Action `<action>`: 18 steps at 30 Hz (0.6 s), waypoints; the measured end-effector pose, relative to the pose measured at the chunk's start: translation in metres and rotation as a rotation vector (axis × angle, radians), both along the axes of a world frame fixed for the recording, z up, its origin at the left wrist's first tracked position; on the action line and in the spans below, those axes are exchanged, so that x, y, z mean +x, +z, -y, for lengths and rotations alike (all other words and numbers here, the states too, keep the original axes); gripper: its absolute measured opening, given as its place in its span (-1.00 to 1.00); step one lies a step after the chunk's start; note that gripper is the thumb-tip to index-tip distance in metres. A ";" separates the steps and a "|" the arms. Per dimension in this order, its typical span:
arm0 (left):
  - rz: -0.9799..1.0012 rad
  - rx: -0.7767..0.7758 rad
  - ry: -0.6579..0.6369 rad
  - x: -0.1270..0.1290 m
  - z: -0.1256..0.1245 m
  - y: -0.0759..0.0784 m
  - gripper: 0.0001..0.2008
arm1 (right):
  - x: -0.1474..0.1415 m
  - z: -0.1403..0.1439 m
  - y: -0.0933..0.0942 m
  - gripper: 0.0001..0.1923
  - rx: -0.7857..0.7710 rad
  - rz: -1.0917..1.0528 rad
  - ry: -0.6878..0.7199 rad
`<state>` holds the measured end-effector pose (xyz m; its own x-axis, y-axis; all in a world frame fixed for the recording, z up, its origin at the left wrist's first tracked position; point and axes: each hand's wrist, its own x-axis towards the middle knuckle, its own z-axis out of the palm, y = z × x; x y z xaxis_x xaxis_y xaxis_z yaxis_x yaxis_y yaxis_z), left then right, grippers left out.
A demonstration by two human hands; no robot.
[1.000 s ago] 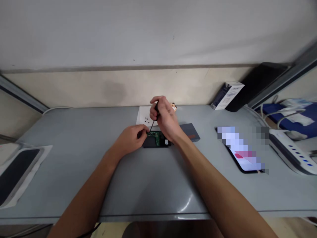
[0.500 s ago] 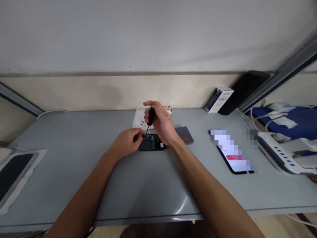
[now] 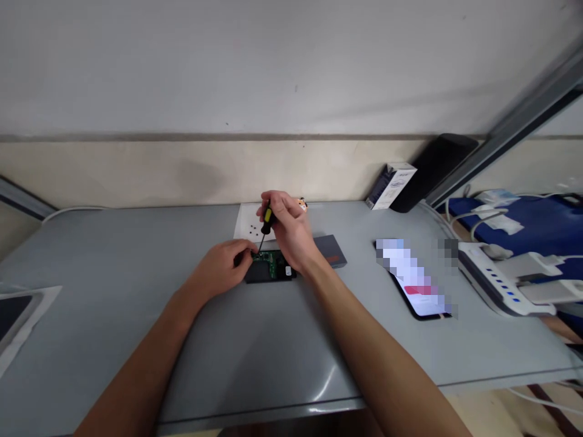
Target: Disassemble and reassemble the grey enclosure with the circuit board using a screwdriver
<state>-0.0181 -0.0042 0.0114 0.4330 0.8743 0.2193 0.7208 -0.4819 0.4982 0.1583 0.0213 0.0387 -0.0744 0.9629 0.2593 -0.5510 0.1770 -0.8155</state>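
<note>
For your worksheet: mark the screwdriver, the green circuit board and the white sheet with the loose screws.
screwdriver [image 3: 266, 217], head view, on its black-and-yellow handle.
green circuit board [image 3: 269, 263], head view, on its bare middle.
white sheet [image 3: 246, 220], head view, on its left part.

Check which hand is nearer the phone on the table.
Right. The right hand, gripping a screwdriver, is on the phone's side of the circuit board; the left hand sits farther away.
</note>
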 end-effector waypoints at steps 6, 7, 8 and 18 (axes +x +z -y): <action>-0.012 -0.013 0.005 0.001 0.000 0.000 -0.70 | 0.002 -0.002 -0.001 -0.39 -0.002 0.123 -0.113; -0.015 -0.015 0.007 0.001 0.000 0.001 -0.70 | 0.003 -0.002 -0.001 -0.41 0.005 0.125 -0.104; -0.014 -0.016 0.009 0.001 0.001 0.001 -0.70 | 0.004 -0.002 -0.001 -0.42 0.006 0.116 -0.080; 0.006 -0.016 0.005 0.001 0.002 -0.002 -0.70 | 0.004 0.000 -0.005 -0.36 -0.007 0.091 -0.110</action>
<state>-0.0168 -0.0066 0.0092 0.4276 0.8799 0.2074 0.7200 -0.4702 0.5103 0.1623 0.0209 0.0340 0.0089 0.9684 0.2491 -0.4519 0.2261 -0.8629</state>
